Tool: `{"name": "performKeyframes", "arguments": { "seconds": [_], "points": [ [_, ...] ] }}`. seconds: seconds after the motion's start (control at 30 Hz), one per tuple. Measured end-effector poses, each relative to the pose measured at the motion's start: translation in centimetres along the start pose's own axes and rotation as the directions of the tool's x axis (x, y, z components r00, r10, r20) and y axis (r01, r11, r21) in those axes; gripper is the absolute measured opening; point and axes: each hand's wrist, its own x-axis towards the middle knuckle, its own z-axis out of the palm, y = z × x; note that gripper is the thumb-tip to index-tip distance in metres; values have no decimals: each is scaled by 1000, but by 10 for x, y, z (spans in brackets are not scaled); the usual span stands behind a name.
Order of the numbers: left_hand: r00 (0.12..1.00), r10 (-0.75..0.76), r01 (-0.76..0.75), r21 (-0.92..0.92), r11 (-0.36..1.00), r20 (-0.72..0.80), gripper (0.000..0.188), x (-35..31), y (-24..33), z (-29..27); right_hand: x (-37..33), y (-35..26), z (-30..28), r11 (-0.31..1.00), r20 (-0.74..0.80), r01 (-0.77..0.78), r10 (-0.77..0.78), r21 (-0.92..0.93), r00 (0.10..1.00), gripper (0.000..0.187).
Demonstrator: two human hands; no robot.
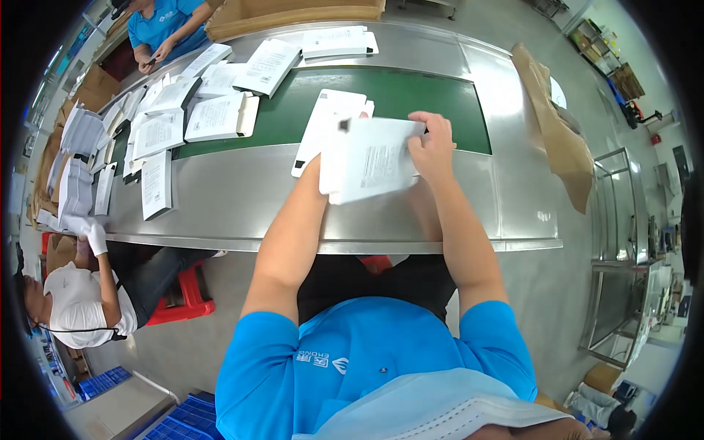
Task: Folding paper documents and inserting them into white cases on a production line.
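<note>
A flat white box (378, 158) with dark print on its face is tilted up in front of me over the steel table. My right hand (433, 143) pinches its right upper edge between thumb and fingers. Behind the box, my left hand (314, 170) holds it from the left; most of that hand is hidden, and a fingertip shows at the top edge. Another white flat box (334, 106), with black corner patches, lies just beyond and partly behind the held one. Whether my left hand also touches it I cannot tell.
Several white boxes (158, 133) are heaped on the left of the steel table (242, 183), some on its green belt (433, 95). Brown paper (550, 125) hangs at the right end. A person in blue (169, 29) works at the far left; a white-gloved person (84, 301) sits left.
</note>
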Motion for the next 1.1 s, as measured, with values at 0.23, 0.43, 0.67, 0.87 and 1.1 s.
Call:
{"name": "performKeyframes", "arguments": {
  "seconds": [0.23, 0.43, 0.67, 0.87, 1.1],
  "points": [
    [880, -250, 212, 137, 968, 404, 40, -17, 1, 24, 1, 0, -5, 974, -103, -17, -7, -228, 995, 51],
    [991, -11, -100, 779, 619, 136, 37, 8, -17, -7, 2, -1, 12, 961, 124, -118, 152, -249, 980, 53],
    [974, 63, -224, 966, 129, 218, 69, -6, -42, 32, 0, 33, -5, 897, 492, -426, 321, 116, 810, 47],
    [914, 109, -406, 894, 188, 391, 55, -18, -29, 29, -4, 29, 4, 904, 354, -340, 239, 257, 904, 48],
    [981, 164, -183, 203, 962, 105, 33, -11, -11, 17, 6, -11, 10, 991, -139, -114, 104, -68, 985, 49]
  ]
}}
